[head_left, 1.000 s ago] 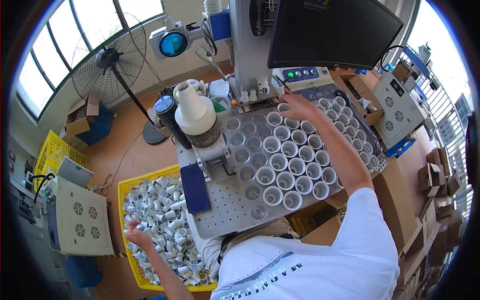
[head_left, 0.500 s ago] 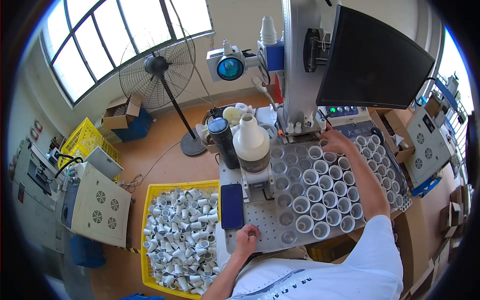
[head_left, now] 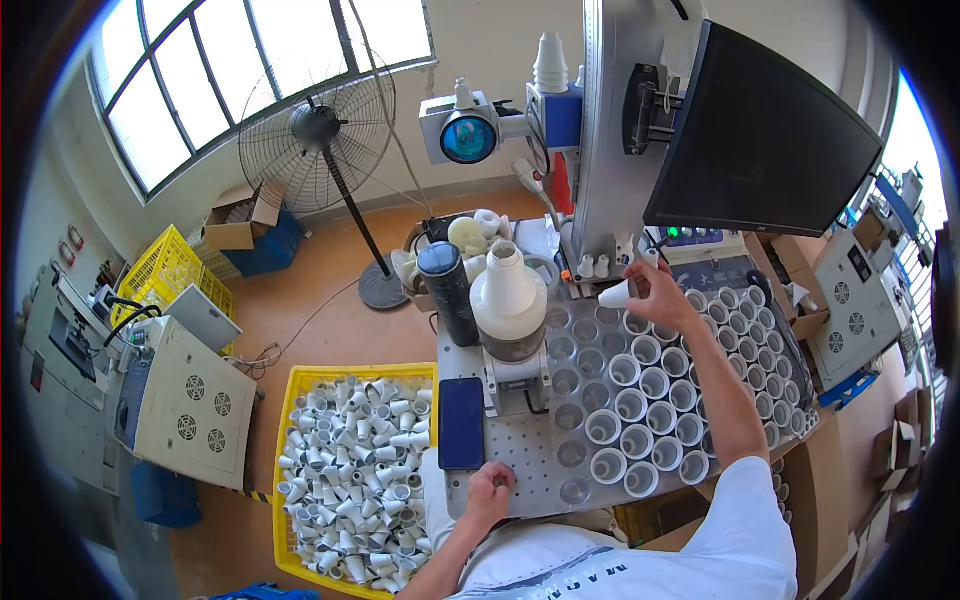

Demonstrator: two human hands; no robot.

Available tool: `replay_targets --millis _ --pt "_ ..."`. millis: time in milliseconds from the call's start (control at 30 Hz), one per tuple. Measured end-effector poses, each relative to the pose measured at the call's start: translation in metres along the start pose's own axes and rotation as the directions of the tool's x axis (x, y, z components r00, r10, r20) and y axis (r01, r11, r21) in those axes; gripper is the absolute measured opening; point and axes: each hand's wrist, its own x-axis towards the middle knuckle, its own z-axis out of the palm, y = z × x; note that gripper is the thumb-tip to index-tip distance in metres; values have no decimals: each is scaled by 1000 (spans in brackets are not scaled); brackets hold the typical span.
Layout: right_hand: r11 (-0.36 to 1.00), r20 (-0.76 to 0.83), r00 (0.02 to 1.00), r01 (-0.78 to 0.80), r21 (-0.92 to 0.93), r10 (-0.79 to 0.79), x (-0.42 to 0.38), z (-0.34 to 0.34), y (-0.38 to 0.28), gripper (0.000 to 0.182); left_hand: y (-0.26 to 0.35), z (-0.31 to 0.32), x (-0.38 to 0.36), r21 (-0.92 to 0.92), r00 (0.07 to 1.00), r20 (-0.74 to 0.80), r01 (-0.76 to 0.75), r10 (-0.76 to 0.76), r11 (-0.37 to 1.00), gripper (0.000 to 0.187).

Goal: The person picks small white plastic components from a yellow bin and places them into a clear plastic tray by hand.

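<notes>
My right hand [head_left: 655, 291] is raised over the far end of the perforated metal plate [head_left: 520, 455] and holds a small white cup [head_left: 616, 295] on its side. Below it the plate carries rows of white cups [head_left: 640, 383] seated in round holes, with several holes on the left still bare. My left hand [head_left: 490, 490] rests curled at the plate's near edge, beside a dark phone [head_left: 461, 424], and seems to grip white cups, though its fingers hide them. A yellow crate [head_left: 300, 380] full of loose white cups stands on the floor to the left.
A white bottle-shaped fixture [head_left: 509, 296] and a dark cylinder [head_left: 446, 287] stand on the plate's left. A machine column with a blue lens head [head_left: 468, 137] and a black monitor [head_left: 765, 145] rise behind. A floor fan [head_left: 318, 130], grey control boxes [head_left: 180, 400] and cardboard boxes surround the bench.
My left hand came up from the yellow crate to the plate's near edge. My right hand lifted off the far row and now holds a white cup above it.
</notes>
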Motion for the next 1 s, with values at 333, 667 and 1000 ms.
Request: replay_targets --millis 333,667,1000 --pt "995 -137 991 8 104 6 7 39 36 50 -3 0 1 -15 1000 1 -30 30 999 27" --pt "998 -240 970 38 53 -24 6 43 35 51 0 -3 0 1 999 43 29 -29 1000 24" --pt "998 -294 954 67 4 -63 2 42 33 43 42 -41 41 -185 998 46 -40 50 982 25"
